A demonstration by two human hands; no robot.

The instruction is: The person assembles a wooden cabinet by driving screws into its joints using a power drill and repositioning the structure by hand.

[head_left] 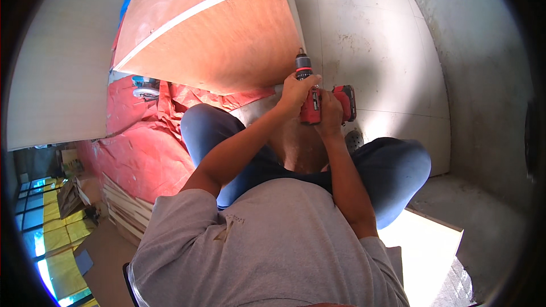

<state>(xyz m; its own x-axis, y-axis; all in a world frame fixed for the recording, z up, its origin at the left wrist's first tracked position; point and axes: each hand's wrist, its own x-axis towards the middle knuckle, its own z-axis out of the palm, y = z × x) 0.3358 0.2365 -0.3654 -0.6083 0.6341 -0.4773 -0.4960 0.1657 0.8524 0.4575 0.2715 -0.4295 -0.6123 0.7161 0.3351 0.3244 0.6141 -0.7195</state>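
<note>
Just off the centre toward 1 o'clock, a red-and-black drill (309, 115) points its chuck to 12 o'clock. The left hand (294, 92) wraps its front end; the right hand (330, 112) grips it behind, with the battery (349, 102) jutting toward 3 o'clock. The bit's tip lies by the edge of a reddish wooden panel (227, 45) at 11 o'clock; contact cannot be told. A teal tool (146, 86) sits near 10 o'clock, a crumpled red sheet (149, 150) spreads at 9, wooden strips (122, 207) lie at 8, and pale flooring (381, 62) extends at 2.
</note>
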